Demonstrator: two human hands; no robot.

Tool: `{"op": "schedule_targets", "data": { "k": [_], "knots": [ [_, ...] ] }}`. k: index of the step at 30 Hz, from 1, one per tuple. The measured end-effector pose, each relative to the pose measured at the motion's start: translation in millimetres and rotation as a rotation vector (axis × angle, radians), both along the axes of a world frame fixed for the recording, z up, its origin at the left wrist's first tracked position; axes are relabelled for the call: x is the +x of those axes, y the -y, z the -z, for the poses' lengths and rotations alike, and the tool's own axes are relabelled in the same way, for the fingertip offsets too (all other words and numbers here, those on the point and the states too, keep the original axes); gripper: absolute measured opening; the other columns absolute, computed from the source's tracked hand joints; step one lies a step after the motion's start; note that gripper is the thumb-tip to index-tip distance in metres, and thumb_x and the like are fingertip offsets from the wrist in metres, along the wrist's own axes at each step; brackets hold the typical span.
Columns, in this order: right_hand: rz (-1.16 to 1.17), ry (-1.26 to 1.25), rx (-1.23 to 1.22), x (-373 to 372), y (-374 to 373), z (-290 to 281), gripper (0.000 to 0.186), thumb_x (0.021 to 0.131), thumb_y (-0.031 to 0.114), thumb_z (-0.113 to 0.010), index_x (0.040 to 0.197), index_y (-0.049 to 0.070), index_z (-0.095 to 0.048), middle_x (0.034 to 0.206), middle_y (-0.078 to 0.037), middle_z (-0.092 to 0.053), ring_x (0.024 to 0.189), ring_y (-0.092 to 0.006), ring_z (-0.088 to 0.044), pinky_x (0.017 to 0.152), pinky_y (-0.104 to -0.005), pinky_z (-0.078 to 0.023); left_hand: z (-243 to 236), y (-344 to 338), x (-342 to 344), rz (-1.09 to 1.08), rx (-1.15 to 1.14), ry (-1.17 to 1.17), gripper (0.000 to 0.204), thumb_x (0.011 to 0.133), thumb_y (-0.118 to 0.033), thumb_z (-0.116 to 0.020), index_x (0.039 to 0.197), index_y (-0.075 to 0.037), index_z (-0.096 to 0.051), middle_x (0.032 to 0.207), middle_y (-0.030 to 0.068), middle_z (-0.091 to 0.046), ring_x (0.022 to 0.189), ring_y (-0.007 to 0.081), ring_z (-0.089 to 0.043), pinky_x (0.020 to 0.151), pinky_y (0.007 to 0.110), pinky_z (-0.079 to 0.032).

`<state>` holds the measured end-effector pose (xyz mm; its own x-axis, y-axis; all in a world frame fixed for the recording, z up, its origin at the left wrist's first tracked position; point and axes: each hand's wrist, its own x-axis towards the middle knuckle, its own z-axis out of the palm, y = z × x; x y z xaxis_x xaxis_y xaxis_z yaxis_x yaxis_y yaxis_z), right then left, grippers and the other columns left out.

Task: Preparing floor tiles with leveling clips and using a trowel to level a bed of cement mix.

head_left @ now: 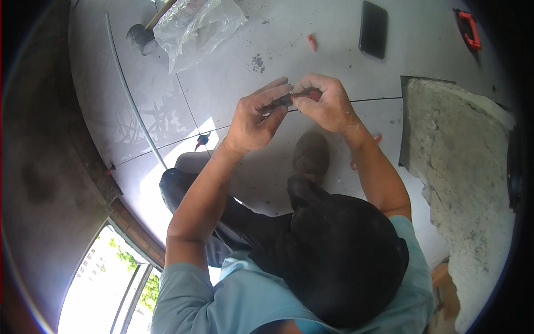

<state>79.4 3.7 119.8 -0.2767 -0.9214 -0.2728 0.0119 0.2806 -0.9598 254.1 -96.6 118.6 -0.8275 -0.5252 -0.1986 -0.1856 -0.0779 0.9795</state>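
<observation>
Over the tiled floor [311, 119], my two hands meet around a small red-and-black piece, mostly covered by fingers. My left hand [256, 117] holds its black part [284, 101] between thumb and fingers. Pinched in my right hand [328, 103] is the red part [314, 95]. The two parts touch or nearly touch; whether they are joined I cannot tell. A similar red-and-black piece [202, 140] lies on the tiles left of my left wrist. Beyond my hands lies a small red plastic piece [312, 43].
A black phone [373, 30] and a red-and-black tool [469, 30] lie far right. Far left are a black-headed mallet [141, 39], a clear plastic bag [197, 30] and a long grey tube [129, 92]. A rough concrete surface [456, 145] rises at right. Red bits [377, 138] lie beside my right forearm.
</observation>
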Motion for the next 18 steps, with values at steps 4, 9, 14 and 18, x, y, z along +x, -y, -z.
{"op": "schedule_targets", "data": {
  "k": [4,9,14,18],
  "knots": [
    [-0.02,-0.059,-0.014,-1.5,-1.6,1.0,0.016,0.081,0.006,-0.066,0.093,-0.004,-0.068,0.087,-0.009,-0.069,0.079,-0.0143,-0.065,0.074,-0.0281,-0.053,0.7,4.9,2.9,0.096,0.018,0.009,0.041,0.091,0.012,-0.054,0.131,0.01,-0.051,0.131,0.0163,-0.057,0.117,0.0217,-0.058,0.099,0.033,-0.048],
    [-0.017,-0.053,-0.015,-3.8,-0.4,-3.1,0.015,0.081,0.005,-0.067,0.093,-0.004,-0.068,0.088,-0.01,-0.07,0.079,-0.0138,-0.066,0.072,-0.0279,-0.053,7.5,0.2,1.9,-0.028,0.206,0.018,0.042,0.091,0.007,-0.059,0.132,0.006,-0.051,0.124,0.0136,-0.061,0.11,0.0182,-0.06,0.095,0.031,-0.049],
    [-0.015,-0.157,-0.084,-1.5,-1.1,-3.3,0.016,0.08,0.004,-0.067,0.094,-0.004,-0.069,0.086,-0.01,-0.07,0.078,-0.0141,-0.067,0.071,-0.028,-0.054,5.4,4.0,4.0,-0.023,0.212,0.035,0.041,0.09,0.003,-0.063,0.13,0.004,-0.053,0.114,0.0097,-0.066,0.102,0.0143,-0.062,0.093,0.028,-0.049],
    [-0.008,-0.05,-0.014,-1.8,-0.5,-4.4,0.018,0.081,0.007,-0.066,0.095,-0.003,-0.069,0.085,-0.012,-0.071,0.076,-0.0151,-0.067,0.071,-0.0285,-0.054,6.2,3.0,4.8,-0.024,0.232,-0.004,0.042,0.089,0.005,-0.065,0.129,0.004,-0.054,0.112,0.0097,-0.067,0.103,0.014,-0.062,0.093,0.029,-0.05]
  ]
}}
